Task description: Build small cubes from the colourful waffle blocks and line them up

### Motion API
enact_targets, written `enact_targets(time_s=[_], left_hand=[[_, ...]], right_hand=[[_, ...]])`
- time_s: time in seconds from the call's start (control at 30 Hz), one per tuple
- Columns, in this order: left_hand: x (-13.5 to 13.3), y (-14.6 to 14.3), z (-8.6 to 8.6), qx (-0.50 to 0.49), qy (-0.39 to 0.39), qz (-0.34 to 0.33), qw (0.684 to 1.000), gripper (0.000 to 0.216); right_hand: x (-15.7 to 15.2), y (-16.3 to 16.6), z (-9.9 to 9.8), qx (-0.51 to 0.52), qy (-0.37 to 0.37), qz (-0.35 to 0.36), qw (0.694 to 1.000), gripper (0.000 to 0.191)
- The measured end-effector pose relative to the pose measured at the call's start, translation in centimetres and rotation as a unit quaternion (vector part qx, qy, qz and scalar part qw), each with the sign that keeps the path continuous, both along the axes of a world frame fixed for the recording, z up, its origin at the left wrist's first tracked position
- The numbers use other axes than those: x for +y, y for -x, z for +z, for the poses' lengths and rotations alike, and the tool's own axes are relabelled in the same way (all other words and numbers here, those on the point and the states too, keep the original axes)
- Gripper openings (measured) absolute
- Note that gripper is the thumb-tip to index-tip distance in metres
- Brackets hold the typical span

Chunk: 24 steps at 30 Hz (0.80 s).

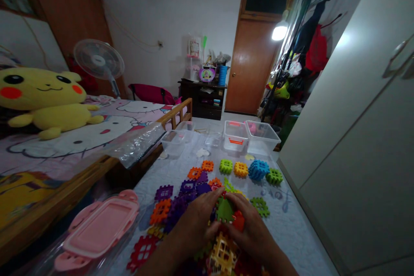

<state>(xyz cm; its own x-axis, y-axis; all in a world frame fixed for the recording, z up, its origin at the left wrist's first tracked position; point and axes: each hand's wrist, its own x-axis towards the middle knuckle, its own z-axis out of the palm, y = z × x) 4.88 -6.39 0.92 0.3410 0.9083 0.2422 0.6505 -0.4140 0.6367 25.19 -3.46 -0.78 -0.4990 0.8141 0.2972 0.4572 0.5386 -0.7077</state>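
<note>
Between my two hands is a green triangular toothed plastic building block [224,210]. My left hand [200,213] closes on its left side, fingertips near its top. My right hand [247,220] grips the opposite side, its fingers almost meeting the left ones. A red-orange block [238,221] shows beside the right palm; I cannot tell whether it is held too. Below the hands lies a pile with a yellow lattice block [224,252]. Purple blocks [176,211] are heaped left of my left hand, and a green window block [259,207] lies right of my right hand.
Behind the hands stand a yellow block [241,169], a blue stack [258,169] and a green stack [274,176]. Clear plastic bins [262,133] line the table's far end. A pink lid [102,226] sits at the left edge, beside the bed's wooden rail [93,168]. A white cabinet [362,138] borders the right.
</note>
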Motion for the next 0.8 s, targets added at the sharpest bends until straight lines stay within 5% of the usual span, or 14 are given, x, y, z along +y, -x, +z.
enact_targets(time_s=[0.8], left_hand=[[-0.4, 0.5, 1.6, 0.05, -0.049, -0.037, 0.997, 0.07]], right_hand=[[-0.1, 0.3, 0.7, -0.024, -0.025, 0.014, 0.999, 0.067]])
